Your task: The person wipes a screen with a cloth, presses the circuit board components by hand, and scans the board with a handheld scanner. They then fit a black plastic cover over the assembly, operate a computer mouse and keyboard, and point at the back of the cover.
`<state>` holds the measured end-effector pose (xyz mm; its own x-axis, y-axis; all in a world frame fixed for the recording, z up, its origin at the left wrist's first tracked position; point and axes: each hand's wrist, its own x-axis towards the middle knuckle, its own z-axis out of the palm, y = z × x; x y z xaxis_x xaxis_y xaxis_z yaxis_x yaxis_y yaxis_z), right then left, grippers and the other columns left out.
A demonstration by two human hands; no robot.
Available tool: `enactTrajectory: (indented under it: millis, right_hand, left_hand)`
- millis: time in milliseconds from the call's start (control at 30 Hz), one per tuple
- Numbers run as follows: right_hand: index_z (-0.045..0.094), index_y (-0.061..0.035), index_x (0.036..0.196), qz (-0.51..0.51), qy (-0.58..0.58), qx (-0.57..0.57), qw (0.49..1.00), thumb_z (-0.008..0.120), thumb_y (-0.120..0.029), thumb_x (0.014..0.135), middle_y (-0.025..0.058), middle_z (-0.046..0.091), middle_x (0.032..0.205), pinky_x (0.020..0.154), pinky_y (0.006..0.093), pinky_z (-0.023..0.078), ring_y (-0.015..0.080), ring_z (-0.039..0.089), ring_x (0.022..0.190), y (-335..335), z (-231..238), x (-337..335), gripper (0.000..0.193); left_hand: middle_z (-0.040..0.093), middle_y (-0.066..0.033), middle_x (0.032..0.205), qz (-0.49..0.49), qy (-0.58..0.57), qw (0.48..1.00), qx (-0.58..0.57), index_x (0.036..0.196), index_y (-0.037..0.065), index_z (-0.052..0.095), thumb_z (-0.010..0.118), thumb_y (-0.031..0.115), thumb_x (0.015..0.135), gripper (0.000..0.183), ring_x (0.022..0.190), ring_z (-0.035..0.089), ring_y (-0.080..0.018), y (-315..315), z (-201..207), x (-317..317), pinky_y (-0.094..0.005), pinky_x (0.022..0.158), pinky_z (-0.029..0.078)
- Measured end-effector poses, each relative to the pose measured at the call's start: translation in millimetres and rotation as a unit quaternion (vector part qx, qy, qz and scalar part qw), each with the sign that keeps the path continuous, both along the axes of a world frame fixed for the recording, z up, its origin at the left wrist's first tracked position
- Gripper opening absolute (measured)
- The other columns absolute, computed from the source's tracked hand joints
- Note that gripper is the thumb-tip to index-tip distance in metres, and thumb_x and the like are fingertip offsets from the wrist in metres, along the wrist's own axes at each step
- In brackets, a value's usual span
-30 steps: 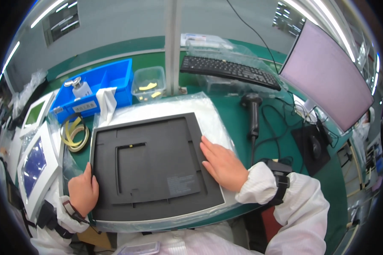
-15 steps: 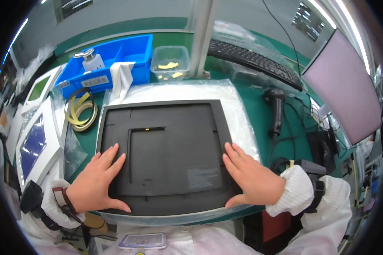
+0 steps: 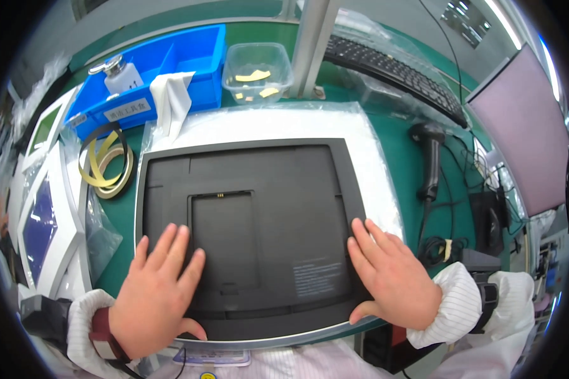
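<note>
A black rectangular plastic panel [image 3: 284, 221], like the back housing of a flat device, lies on a white padded sheet [image 3: 259, 129] in clear film. Its surface has a recessed rectangular bay [image 3: 224, 240] with small gold contacts [image 3: 220, 196] at the far edge, and pale print at the lower right. My left hand [image 3: 158, 290] rests on the panel's near left part with fingers spread and the thumb at its near edge. Along the right edge, my right hand [image 3: 395, 278] lies with its fingers stretched out and the thumb by the near right corner.
Behind are a blue divided bin [image 3: 196, 66] with a pump bottle [image 3: 121, 77] and white cloth [image 3: 171, 101], and a clear tub [image 3: 257, 72] of yellow scraps. Tape rolls [image 3: 110, 167] and white-framed panels [image 3: 50, 221] stand left; a keyboard [image 3: 395, 76], scanner [image 3: 428, 161] and monitor [image 3: 525, 132] right.
My left hand has shifted inward, with its fingers further over the panel. The right hand keeps its place at the right edge. The view has moved closer to the panel.
</note>
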<state>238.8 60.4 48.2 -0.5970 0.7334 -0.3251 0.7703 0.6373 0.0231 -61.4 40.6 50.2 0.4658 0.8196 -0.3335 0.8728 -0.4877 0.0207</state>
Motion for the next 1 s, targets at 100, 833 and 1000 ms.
enactTrajectory:
  millis: [100,833,1000]
  right_hand:
    - [0.042,0.0031,0.128,0.056,0.082,-0.041,0.994,0.07,-0.04,0.067,0.0159,0.034,0.141,0.102,0.0414,0.033,0.0269,0.031,0.132,-3.5,-8.2,8.6,0.08]
    - [0.036,0.0099,0.128,0.063,0.166,0.023,0.984,0.074,-0.042,0.068,0.0236,0.03,0.141,0.103,0.0397,0.032,0.035,0.032,0.129,82.3,-22.1,38.2,0.088]
    - [0.033,0.0111,0.13,0.064,0.152,-0.029,0.986,0.079,-0.042,0.061,0.0266,0.026,0.142,0.107,0.0387,0.028,0.0368,0.028,0.132,115.9,-14.9,30.9,0.098]
  left_hand:
    - [0.041,-0.0215,0.132,-0.19,-0.067,0.979,-0.013,0.123,-0.007,0.044,0.067,0.05,0.068,0.082,0.125,0.039,-0.0368,9.7,-6.4,4.8,-0.0517,0.101,0.031]
    - [0.033,-0.0269,0.136,-0.131,-0.022,0.989,0.06,0.128,-0.012,0.033,0.072,0.064,0.055,0.113,0.13,0.032,-0.035,88.5,-9.7,-12.1,-0.0477,0.105,0.028]
    - [0.032,-0.0286,0.136,-0.171,-0.027,0.985,0.024,0.128,-0.014,0.031,0.072,0.067,0.052,0.118,0.129,0.033,-0.0372,96.3,-6.0,-24.7,-0.0473,0.105,0.029]
